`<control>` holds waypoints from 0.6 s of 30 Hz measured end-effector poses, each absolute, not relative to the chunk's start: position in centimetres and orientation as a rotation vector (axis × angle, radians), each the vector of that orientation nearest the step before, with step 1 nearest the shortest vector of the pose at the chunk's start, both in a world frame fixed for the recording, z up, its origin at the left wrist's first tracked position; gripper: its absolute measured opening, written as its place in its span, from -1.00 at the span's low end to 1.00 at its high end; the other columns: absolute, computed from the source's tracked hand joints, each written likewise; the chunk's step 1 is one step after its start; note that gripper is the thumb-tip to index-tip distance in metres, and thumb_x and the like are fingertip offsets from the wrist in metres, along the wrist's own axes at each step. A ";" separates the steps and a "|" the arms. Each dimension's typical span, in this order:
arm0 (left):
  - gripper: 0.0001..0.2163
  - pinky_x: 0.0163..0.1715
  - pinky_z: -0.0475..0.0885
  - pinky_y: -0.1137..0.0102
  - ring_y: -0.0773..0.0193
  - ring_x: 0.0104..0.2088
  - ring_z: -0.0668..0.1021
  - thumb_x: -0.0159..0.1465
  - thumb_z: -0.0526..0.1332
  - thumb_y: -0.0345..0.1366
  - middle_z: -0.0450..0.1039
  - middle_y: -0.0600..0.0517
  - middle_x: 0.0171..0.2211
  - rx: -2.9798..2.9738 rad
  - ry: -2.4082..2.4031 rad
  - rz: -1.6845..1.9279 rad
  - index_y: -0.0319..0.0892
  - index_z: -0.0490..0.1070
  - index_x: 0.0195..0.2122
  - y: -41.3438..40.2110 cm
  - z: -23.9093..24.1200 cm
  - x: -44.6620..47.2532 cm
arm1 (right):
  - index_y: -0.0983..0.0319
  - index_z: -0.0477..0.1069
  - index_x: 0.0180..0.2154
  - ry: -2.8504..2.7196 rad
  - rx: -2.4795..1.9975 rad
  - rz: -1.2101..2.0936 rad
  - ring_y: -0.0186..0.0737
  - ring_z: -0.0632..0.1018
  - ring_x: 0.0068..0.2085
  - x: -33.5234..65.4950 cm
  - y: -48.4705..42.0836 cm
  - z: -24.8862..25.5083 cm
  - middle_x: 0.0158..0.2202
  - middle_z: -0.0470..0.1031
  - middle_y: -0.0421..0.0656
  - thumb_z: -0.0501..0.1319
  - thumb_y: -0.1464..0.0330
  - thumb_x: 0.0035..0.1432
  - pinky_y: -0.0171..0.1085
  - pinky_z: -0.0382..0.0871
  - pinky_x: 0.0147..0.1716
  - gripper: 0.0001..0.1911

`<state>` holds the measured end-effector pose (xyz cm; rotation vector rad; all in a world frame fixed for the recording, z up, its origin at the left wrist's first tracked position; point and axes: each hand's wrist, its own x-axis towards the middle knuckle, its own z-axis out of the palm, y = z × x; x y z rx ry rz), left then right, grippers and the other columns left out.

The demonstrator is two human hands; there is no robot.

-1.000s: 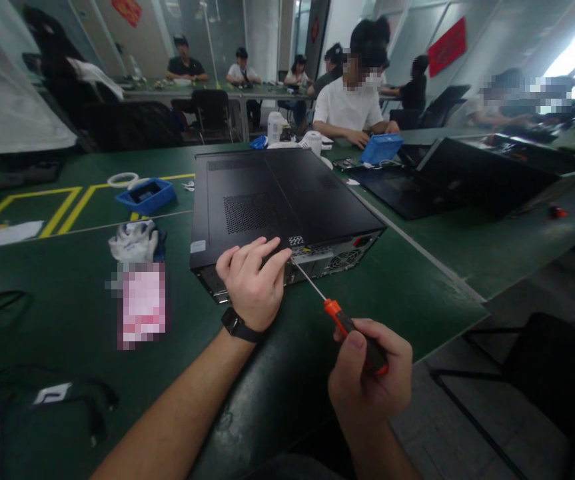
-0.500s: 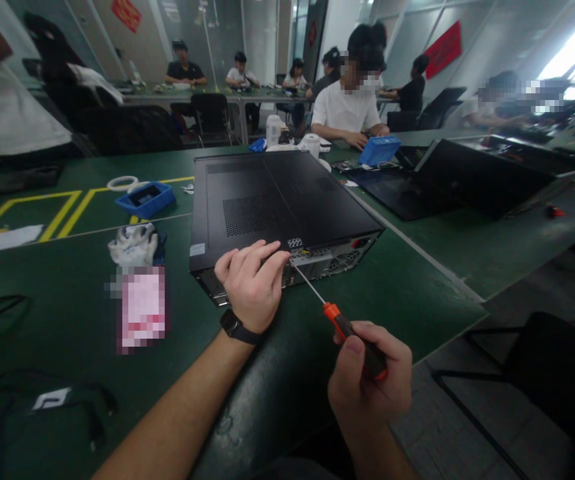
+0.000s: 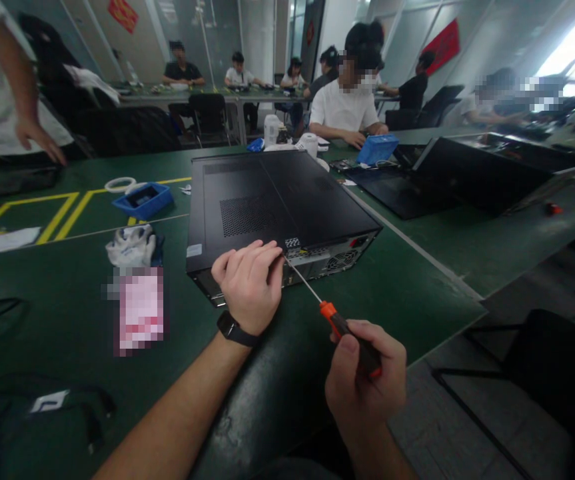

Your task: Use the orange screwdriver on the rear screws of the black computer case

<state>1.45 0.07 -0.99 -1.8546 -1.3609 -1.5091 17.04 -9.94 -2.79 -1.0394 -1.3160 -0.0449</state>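
Observation:
A black computer case (image 3: 272, 193) lies flat on the green table, its rear panel with ports and a fan grille (image 3: 342, 260) towards me. My right hand (image 3: 367, 370) is closed round the orange and black handle of a screwdriver (image 3: 330, 313). Its thin shaft points up and left to the case's rear upper edge. There, my left hand (image 3: 250, 283) rests against the edge with its fingers bent together close to the screwdriver's tip. What those fingertips pinch, if anything, is hidden.
Left of the case are a blue tray (image 3: 144, 201), work gloves (image 3: 132, 245), a blurred pink packet (image 3: 141, 307) and black cables (image 3: 67, 393). An opened case (image 3: 487, 173) stands at the right. A co-worker in a white shirt (image 3: 344, 110) sits across the table. A chair (image 3: 542, 373) is at lower right.
My left thumb has drawn in slightly by the screwdriver tip. The view has shifted a little, and the person at the far left has lowered an arm towards the table.

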 end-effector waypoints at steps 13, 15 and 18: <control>-0.78 0.11 0.27 0.08 0.08 -0.03 0.70 0.30 0.36 -0.37 0.72 0.05 -0.07 -1.871 -1.381 -1.494 -0.01 0.51 -0.05 -0.1 -0.9 1.4 | 0.21 0.47 -0.01 -1.300 -1.157 -0.073 -0.30 0.62 -0.36 17.3 -10.4 -3.0 -0.23 0.59 -0.17 0.30 0.45 0.24 -0.27 0.58 -0.33 -0.74; -0.78 0.10 0.28 0.08 0.07 -0.02 0.70 0.31 0.36 -0.37 0.71 0.04 -0.06 -1.873 -1.385 -1.501 -0.01 0.52 -0.04 -0.1 -0.9 1.4 | 0.21 0.46 0.00 -1.326 -1.127 -0.058 -0.27 0.62 -0.33 17.3 -10.4 -2.6 -0.23 0.59 -0.15 0.28 0.44 0.25 -0.23 0.59 -0.32 -0.73; -0.78 0.09 0.29 0.09 0.07 -0.02 0.70 0.30 0.35 -0.38 0.72 0.04 -0.07 -1.873 -1.382 -1.507 -0.02 0.52 -0.05 -0.1 -0.9 1.4 | 0.21 0.43 0.02 -1.379 -1.046 -0.060 -0.23 0.62 -0.27 17.2 -10.2 -2.0 -0.21 0.56 -0.14 0.23 0.45 0.24 -0.18 0.61 -0.28 -0.69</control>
